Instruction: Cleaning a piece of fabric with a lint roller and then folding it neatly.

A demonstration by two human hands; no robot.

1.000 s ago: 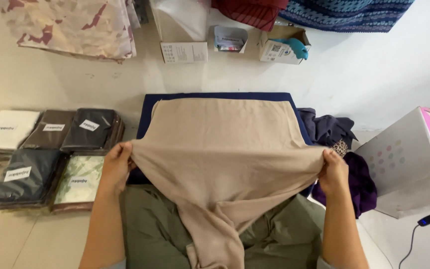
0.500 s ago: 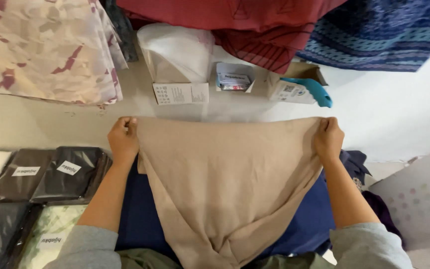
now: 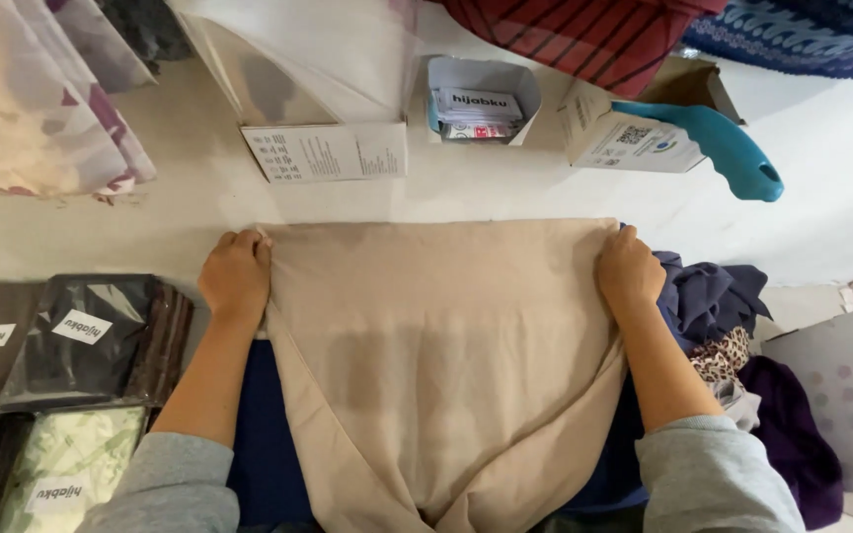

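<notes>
A beige cloth (image 3: 446,345) lies spread over a dark blue board (image 3: 259,444) in front of me, its top edge straight and its lower part narrowing to a point near my body. My left hand (image 3: 236,274) pinches the cloth's top left corner against the white surface. My right hand (image 3: 627,268) pinches the top right corner. Both arms wear grey sleeves.
Packaged cloths in clear bags (image 3: 61,385) are stacked at the left. A heap of dark blue, patterned and purple fabric (image 3: 733,336) lies at the right. Beyond the cloth stand a paper-fronted box (image 3: 328,148), a small card box (image 3: 476,99) and a teal handled tool (image 3: 723,148).
Both hands have carried the cloth's folded edge away from my body, from near my lap to the far edge of the blue board, and pressed it flat. The view has tilted forward.
</notes>
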